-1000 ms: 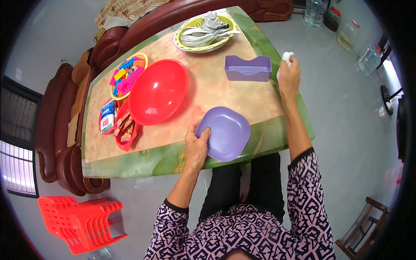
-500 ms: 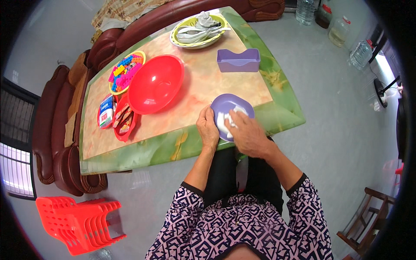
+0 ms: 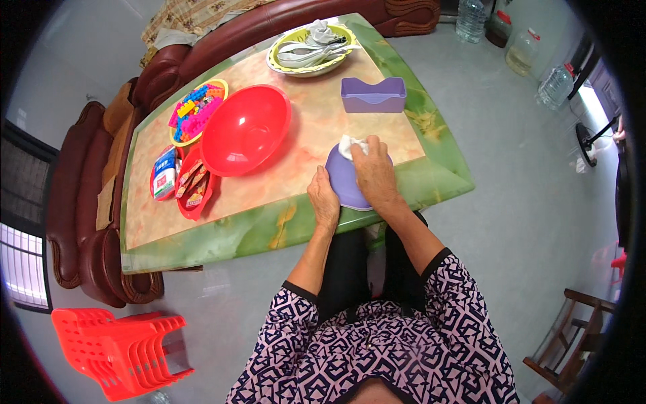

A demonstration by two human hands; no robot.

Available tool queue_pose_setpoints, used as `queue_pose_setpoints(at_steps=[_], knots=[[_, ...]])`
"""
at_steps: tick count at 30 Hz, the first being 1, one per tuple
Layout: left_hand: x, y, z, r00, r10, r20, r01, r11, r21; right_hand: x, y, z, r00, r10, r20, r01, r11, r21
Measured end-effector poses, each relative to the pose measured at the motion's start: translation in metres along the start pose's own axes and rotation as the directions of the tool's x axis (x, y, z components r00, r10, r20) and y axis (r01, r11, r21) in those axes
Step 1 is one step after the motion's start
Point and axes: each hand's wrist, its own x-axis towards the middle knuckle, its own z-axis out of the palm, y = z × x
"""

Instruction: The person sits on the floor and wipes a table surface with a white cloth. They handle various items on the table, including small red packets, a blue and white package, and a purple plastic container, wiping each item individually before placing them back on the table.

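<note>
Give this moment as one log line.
left hand: holds purple dish; right hand: holds white wad at dish's far rim; beyond: purple box

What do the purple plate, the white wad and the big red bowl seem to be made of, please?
Plate: probably plastic, smooth and satin; even colour, little shine.
Wad: perhaps cloth or tissue, matte; looks soft and crumpled, but I cannot tell which.
Bowl: likely plastic, glossy; uniform red, bright highlights.

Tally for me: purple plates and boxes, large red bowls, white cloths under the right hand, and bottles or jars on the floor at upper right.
Purple plates and boxes: 2 (plate, box)
Large red bowl: 1
White cloth: 1
Bottles and jars: 4 (far bottle, dark jar, yellowish jar, near bottle)
Total: 8
</note>
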Motion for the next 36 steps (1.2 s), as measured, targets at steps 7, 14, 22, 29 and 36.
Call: queue_pose_setpoints(at_steps=[7, 14, 22, 29, 36], knots=[[0.000, 0.002, 0.001, 0.994, -0.102, 0.051, 0.110, 0.974, -0.200, -0.021, -0.010, 0.000, 0.939, -0.256, 0.228, 0.182, 0.936, 0.301], [0.004, -0.004, -0.004, 0.995, -0.010, 0.103, 0.013, 0.999, -0.032, -0.041, 0.014, -0.040, 0.770, -0.571, 0.285, 0.290, 0.711, 0.641], [0.003, -0.016, 0.005, 0.987, 0.152, 0.055, -0.155, 0.987, 0.047, -0.004, 0.027, -0.001, 0.923, -0.384, -0.019, 0.384, 0.922, 0.047], [-0.002, -0.007, 0.014, 0.987, 0.158, -0.035, -0.151, 0.975, 0.166, -0.026, 0.038, -0.049, 0.936, -0.284, 0.207, 0.314, 0.941, -0.126], [0.005, -0.017, 0.016, 0.976, 0.192, -0.102, -0.180, 0.977, 0.117, -0.059, -0.006, -0.056, 0.857, -0.303, 0.418, 0.292, 0.952, 0.093]])
